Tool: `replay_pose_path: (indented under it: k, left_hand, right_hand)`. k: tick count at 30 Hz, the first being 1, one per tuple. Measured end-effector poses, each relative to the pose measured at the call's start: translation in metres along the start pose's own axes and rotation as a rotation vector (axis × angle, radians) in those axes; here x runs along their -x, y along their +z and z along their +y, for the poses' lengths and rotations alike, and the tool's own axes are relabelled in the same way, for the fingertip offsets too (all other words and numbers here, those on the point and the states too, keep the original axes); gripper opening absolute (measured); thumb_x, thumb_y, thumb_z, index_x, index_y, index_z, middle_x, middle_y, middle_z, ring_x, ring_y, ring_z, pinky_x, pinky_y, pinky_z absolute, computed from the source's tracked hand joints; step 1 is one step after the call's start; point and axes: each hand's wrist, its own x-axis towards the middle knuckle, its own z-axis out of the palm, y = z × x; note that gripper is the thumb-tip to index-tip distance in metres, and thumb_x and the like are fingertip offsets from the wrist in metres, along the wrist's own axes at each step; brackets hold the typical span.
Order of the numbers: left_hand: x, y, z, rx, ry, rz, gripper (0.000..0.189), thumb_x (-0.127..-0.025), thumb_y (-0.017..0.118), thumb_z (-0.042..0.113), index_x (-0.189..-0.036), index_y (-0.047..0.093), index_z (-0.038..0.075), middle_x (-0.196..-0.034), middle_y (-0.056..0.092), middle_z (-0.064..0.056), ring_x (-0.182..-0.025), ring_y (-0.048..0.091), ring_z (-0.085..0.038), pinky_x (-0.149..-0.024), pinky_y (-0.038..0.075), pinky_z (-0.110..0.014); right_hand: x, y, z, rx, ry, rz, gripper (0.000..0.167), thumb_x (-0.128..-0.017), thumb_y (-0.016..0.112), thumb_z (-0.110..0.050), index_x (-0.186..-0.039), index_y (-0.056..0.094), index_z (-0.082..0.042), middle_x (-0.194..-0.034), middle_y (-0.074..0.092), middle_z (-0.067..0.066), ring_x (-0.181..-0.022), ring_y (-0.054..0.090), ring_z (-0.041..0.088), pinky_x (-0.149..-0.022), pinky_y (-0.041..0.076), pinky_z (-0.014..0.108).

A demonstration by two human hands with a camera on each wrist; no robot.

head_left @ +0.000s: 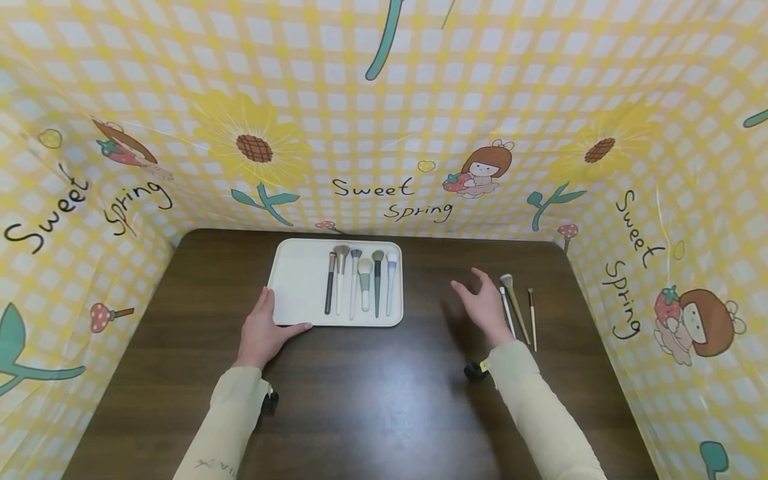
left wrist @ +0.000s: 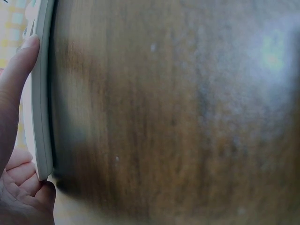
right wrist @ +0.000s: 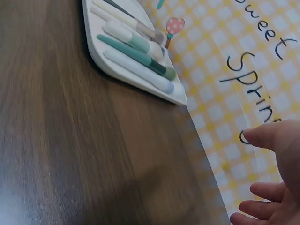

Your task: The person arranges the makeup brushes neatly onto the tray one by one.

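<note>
A white tray point(head_left: 300, 280) lies at the back of the table with several makeup brushes in a row on its right half. Among them are a dark green brush point(head_left: 377, 283), a brush with a pale green ferrule point(head_left: 365, 283) and a white-and-lilac one point(head_left: 391, 283). My left hand point(head_left: 261, 337) grips the tray's front left corner, thumb along the front rim and fingers at the left side. To the right of the tray, my right hand point(head_left: 485, 310) hovers with thumb and fingers spread, holding nothing. Fluffy brush tips show at the tray's edge in the right wrist view.
Right of my right hand lie three more brushes: a thin white one point(head_left: 507, 311), a fluffy one with an olive-gold handle point(head_left: 515, 307) and a slim wooden one point(head_left: 532, 319). A yellow checked cloth point(head_left: 360, 133) walls the dark wooden table point(head_left: 360, 400).
</note>
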Motion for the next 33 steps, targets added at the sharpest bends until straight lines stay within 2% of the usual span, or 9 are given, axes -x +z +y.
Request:
replay_pose_path:
  k: [6,9,13,18,25,29,33]
  left_hand:
    - [-0.001,0.0,0.001,0.003,0.0,-0.001,0.13,-0.071,0.087,0.062,-0.157,0.02,-0.009,-0.163,0.016,-0.031,-0.147,0.022,-0.047,-0.114,0.029,-0.059]
    - [-0.001,0.001,0.001,0.007,-0.001,-0.004,0.131,-0.071,0.086,0.063,-0.158,0.02,-0.009,-0.163,0.015,-0.03,-0.147,0.022,-0.047,-0.114,0.029,-0.059]
    - [-0.001,0.001,0.001,0.007,0.0,-0.004,0.131,-0.071,0.086,0.063,-0.158,0.02,-0.009,-0.163,0.015,-0.03,-0.148,0.022,-0.046,-0.114,0.029,-0.059]
    - [0.001,0.0,0.002,0.008,0.0,0.002,0.128,-0.072,0.088,0.059,-0.157,0.021,-0.009,-0.163,0.016,-0.031,-0.147,0.023,-0.047,-0.113,0.029,-0.059]
    - [0.002,-0.002,0.004,0.007,0.0,0.001,0.128,-0.072,0.088,0.058,-0.157,0.021,-0.01,-0.162,0.016,-0.032,-0.147,0.023,-0.048,-0.113,0.029,-0.06]
    - [0.002,-0.002,0.005,0.006,-0.007,-0.001,0.128,-0.072,0.088,0.057,-0.157,0.02,-0.01,-0.163,0.015,-0.031,-0.147,0.022,-0.047,-0.114,0.028,-0.059]
    - [0.003,-0.003,0.006,0.007,-0.01,-0.004,0.128,-0.073,0.088,0.058,-0.157,0.02,-0.01,-0.163,0.015,-0.031,-0.148,0.022,-0.046,-0.114,0.028,-0.058]
  right_hand:
    - [0.001,-0.017,0.008,-0.019,0.02,0.002,0.075,-0.098,0.067,-0.036,-0.156,0.035,-0.002,-0.157,0.035,0.026,-0.145,0.033,0.039,-0.116,0.031,0.051]
    - [0.003,-0.026,0.013,0.007,0.03,0.004,0.075,-0.098,0.067,-0.037,-0.156,0.035,-0.002,-0.157,0.036,0.027,-0.144,0.035,0.041,-0.114,0.032,0.053]
    - [0.006,-0.035,0.02,0.054,0.032,0.018,0.073,-0.099,0.066,-0.036,-0.156,0.037,-0.001,-0.154,0.04,0.027,-0.14,0.039,0.042,-0.11,0.037,0.055]
    - [0.009,-0.043,0.028,0.058,0.017,0.026,0.066,-0.098,0.068,-0.024,-0.151,0.041,0.006,-0.149,0.046,0.029,-0.133,0.048,0.045,-0.105,0.043,0.055]
    - [0.015,-0.051,0.037,0.159,0.046,0.004,0.058,-0.096,0.07,-0.018,-0.142,0.05,0.01,-0.136,0.056,0.032,-0.122,0.058,0.045,-0.1,0.047,0.054]
    - [0.021,-0.056,0.041,0.25,0.076,-0.023,0.052,-0.093,0.072,-0.019,-0.133,0.058,0.011,-0.125,0.064,0.03,-0.113,0.062,0.045,-0.093,0.049,0.054]
    - [0.023,-0.059,0.046,0.359,0.102,-0.057,0.04,-0.088,0.078,-0.022,-0.113,0.069,0.008,-0.105,0.071,0.024,-0.092,0.066,0.041,-0.079,0.051,0.052]
